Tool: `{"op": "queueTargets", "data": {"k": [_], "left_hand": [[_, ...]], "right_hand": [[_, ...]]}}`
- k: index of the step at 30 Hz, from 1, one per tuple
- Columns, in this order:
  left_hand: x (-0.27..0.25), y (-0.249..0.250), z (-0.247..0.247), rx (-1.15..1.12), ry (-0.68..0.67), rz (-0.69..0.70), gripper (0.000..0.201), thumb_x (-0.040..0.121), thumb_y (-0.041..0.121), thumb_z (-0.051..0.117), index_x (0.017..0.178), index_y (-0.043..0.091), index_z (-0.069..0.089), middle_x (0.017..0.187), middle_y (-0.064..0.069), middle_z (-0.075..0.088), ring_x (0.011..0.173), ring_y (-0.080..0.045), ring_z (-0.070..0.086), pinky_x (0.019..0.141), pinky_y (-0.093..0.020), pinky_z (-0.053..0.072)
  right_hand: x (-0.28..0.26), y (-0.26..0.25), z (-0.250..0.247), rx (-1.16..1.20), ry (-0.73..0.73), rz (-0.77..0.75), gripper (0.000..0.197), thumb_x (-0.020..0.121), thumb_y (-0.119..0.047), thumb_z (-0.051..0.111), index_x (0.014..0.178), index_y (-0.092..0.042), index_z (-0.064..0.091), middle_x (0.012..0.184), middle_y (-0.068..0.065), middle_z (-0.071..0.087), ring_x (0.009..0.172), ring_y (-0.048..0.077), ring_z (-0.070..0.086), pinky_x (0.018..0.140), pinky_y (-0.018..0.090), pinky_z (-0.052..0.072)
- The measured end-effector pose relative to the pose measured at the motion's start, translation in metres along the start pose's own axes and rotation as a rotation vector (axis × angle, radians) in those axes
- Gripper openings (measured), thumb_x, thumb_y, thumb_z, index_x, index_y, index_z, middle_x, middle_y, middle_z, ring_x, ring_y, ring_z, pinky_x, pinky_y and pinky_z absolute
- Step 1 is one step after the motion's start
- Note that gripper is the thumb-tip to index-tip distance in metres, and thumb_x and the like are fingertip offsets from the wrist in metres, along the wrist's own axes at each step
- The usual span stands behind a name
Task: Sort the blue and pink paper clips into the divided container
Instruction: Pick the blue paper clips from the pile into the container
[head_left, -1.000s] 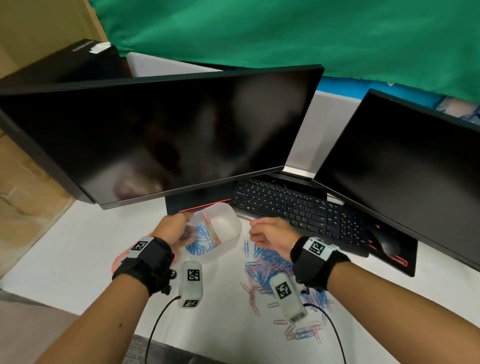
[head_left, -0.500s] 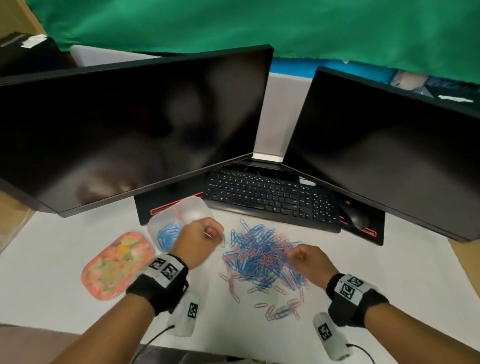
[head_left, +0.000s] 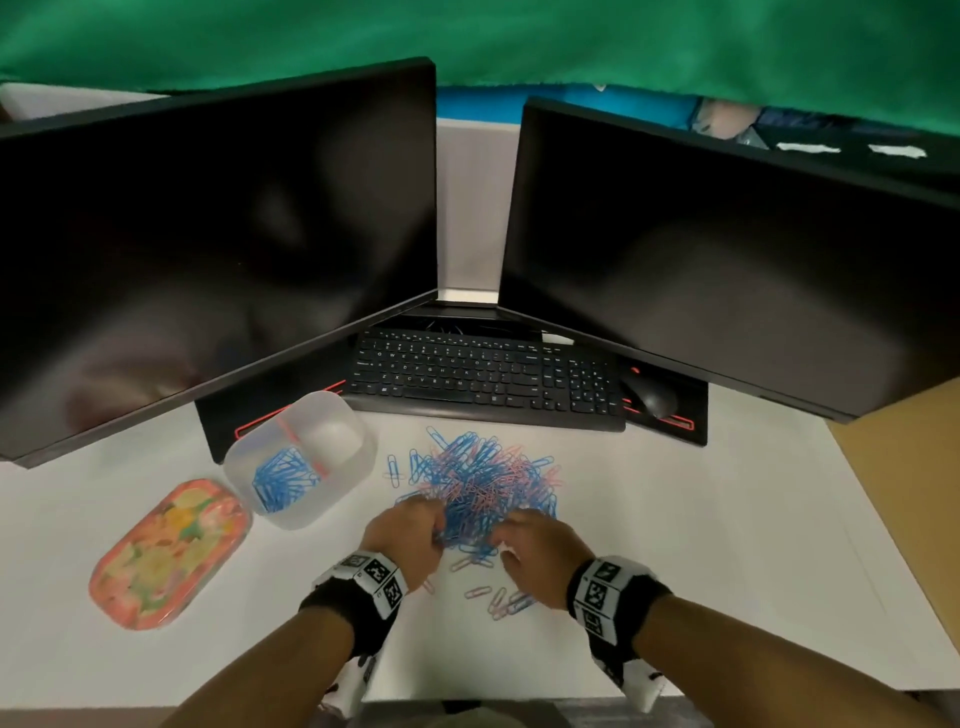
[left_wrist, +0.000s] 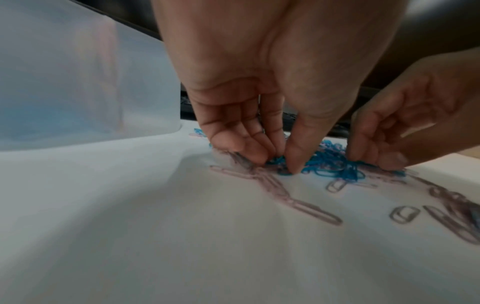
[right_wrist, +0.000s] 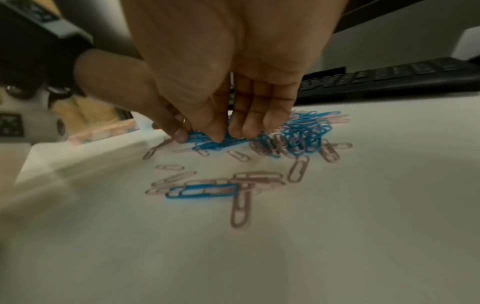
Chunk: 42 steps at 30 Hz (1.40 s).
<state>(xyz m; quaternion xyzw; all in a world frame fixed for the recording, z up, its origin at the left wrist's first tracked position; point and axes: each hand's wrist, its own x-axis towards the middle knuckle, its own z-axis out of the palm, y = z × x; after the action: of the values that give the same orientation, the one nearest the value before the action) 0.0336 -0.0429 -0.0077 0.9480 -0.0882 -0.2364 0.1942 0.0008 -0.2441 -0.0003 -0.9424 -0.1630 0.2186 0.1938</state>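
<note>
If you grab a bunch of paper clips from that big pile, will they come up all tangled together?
Probably some will. The pile of paper clips lies crisscrossed and overlapping, so neighbours may hook and trail along. They look thin and light, so loose ones likely slide on the smooth white table. Both hands, left hand and right hand, pinch at its near edge.

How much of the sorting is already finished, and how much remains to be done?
Done: one compartment of the divided container holds a batch of blue clips; the other looks empty. In hand: the left hand and right hand both pinch blue clips at the near edge of the mixed pile. Left: most of that pile, including every pink clip, plus the loose clips nearer the person.
</note>
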Motion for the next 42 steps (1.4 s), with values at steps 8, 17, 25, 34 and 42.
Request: {"op": "queueTargets", "data": {"k": [8, 17, 25, 34, 42], "left_hand": [[0.000, -0.011, 0.005, 0.035, 0.028, -0.006, 0.016, 0.087, 0.026, 0.054, 0.097, 0.027, 0.067, 0.108, 0.006, 0.066, 0.098, -0.019, 0.062, 0.083, -0.028, 0.050], [0.000, -0.019, 0.001, -0.034, 0.085, -0.026, 0.013, 0.088, 0.020, 0.049, 0.085, 0.027, 0.059, 0.100, 0.004, 0.063, 0.092, -0.019, 0.060, 0.080, -0.029, 0.050], [0.003, -0.015, -0.008, -0.340, 0.144, -0.029, 0.017, 0.083, 0.014, 0.063, 0.071, 0.025, 0.058, 0.071, 0.008, 0.063, 0.066, -0.008, 0.059, 0.061, -0.012, 0.044], [0.002, -0.028, -0.010, -0.551, 0.110, -0.084, 0.025, 0.074, 0.002, 0.071, 0.073, 0.026, 0.064, 0.071, 0.004, 0.066, 0.063, -0.005, 0.059, 0.065, -0.014, 0.049], [0.001, -0.036, -0.019, -0.823, 0.101, -0.124, 0.014, 0.080, 0.002, 0.071, 0.076, 0.015, 0.073, 0.073, -0.008, 0.070, 0.067, -0.017, 0.059, 0.071, -0.029, 0.050]], "right_hand": [[0.020, 0.000, 0.007, -0.131, 0.071, -0.173, 0.025, 0.090, -0.015, 0.049, 0.104, -0.011, 0.070, 0.098, 0.008, 0.065, 0.095, 0.028, 0.059, 0.082, 0.038, 0.048], [0.017, 0.015, 0.005, -0.049, 0.136, -0.138, 0.023, 0.094, -0.020, 0.044, 0.098, -0.009, 0.064, 0.098, 0.007, 0.064, 0.094, 0.024, 0.057, 0.079, 0.032, 0.046], [0.013, 0.020, -0.007, 0.337, 0.178, 0.038, 0.006, 0.084, -0.010, 0.057, 0.084, -0.013, 0.062, 0.073, -0.006, 0.056, 0.066, 0.013, 0.052, 0.065, 0.024, 0.046], [0.009, 0.028, -0.017, 0.641, 0.144, 0.216, 0.044, 0.083, 0.004, 0.054, 0.118, -0.022, 0.056, 0.066, -0.009, 0.059, 0.062, 0.013, 0.058, 0.061, 0.011, 0.045], [0.008, 0.029, -0.021, 1.034, 0.068, 0.371, 0.025, 0.084, 0.011, 0.044, 0.099, -0.002, 0.059, 0.062, 0.014, 0.058, 0.058, 0.026, 0.056, 0.056, 0.032, 0.050]]}}
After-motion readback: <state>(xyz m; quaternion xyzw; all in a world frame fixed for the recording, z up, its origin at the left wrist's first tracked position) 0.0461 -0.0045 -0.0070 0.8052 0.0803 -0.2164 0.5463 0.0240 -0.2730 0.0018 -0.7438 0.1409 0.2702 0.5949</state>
